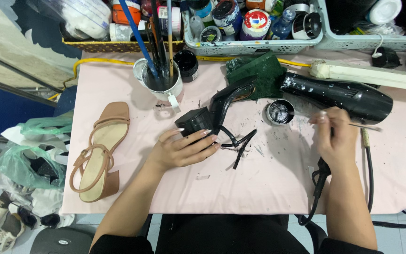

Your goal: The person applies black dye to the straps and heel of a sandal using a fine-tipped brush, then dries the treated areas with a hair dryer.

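- The left hand (184, 149) is closing around the block heel of a black heeled sandal (222, 110), with the fingers curling over the heel's top and the palm sitting below it.
- The sandal is lying on its side on the pink table cover (269, 183), just above the grip; its loose black straps (241, 143) are trailing to the right of the fingertips.
- The right hand (337, 138) is pinching a thin brush (360, 126) between thumb and fingertips; the brush handle is pointing to the right, away from the sandal.
- A small open tin of black paint (279, 113) is sitting between the two grips, just left of the right hand.
- A black hair dryer (341, 96) is lying above the right hand, its cord running down past the wrist.
- Handling judgement: the sandal is likely light, with a stiff sole and heel; the straps are thin and floppy and are offering no firm hold.
- The block heel is the steadiest hold; any freshly painted surface is likely to smear under contact.
- A tan sandal (99, 150) is lying well left of the left hand.
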